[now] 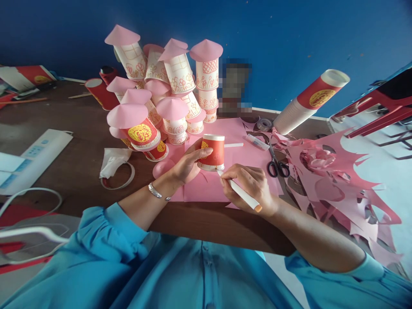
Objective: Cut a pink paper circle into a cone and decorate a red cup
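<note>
My left hand (189,164) is wrapped round a red paper cup (214,150) with a yellow emblem and a white band at each end. It holds the cup upright above pink paper (206,191). In my right hand (249,184) is a white marker pen (242,194) with an orange end. The pen's tip meets or nearly meets the lower edge of the cup. Behind the cup lies a second white marker (234,145). A glue stick (257,142) and black-handled scissors (277,166) rest to the right on the paper.
Stacked paper cups with pink cone roofs, such as a tall drawn-on tower (207,75), crowd the back. A leaning cup stack (310,101) stands back right. Pink paper scraps (341,189) spread along the right. A tape roll (264,124) and a power strip (37,159) also lie about.
</note>
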`<state>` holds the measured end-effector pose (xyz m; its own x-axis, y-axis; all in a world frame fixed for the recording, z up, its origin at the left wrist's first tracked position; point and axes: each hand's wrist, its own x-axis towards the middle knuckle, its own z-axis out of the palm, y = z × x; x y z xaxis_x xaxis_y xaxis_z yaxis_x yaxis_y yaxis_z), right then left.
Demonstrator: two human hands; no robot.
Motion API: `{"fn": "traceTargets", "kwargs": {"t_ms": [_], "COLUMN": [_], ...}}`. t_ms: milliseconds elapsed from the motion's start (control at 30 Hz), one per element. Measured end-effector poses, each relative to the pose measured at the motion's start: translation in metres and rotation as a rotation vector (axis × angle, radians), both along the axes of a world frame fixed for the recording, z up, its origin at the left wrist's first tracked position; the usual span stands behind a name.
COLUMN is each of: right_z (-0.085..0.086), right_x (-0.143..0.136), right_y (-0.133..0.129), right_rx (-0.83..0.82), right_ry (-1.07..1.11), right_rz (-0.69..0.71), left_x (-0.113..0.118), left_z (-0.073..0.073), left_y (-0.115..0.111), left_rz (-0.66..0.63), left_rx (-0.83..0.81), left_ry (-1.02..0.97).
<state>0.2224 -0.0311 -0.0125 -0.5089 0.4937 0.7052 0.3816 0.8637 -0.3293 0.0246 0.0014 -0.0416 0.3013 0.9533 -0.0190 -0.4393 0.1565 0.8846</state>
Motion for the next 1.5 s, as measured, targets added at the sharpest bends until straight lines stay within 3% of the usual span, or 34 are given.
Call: {"fn": "traceTargets", "kwargs": {"t_ms": [633, 933, 1133, 1500], "right_z": [-0.001, -0.006, -0.005, -0.009], "right_x": [0.001, 0.001, -0.001, -0.002], "right_y": [0.008, 0.005, 0.002, 0.002], "right_rx": [0.119, 0.125, 0.166, 0.181], "right_ry": [0.086, 0.058, 0.046, 0.042], "right_rz": [-0.013, 0.003, 0.011, 0.041], "left_x": [0.002, 0.004, 0.002, 0.003], "left_z": [-0.004, 0.002, -0.001, -0.002], "left_y": [0.002, 0.002, 0.004, 0.002], "left_rz": [0.131, 0.144, 0.087, 0.097], "left_rx": [-0.019, -0.048, -0.112, -0.034], "left_ry": [-0.08, -0.122, -0.138, -0.051]}}
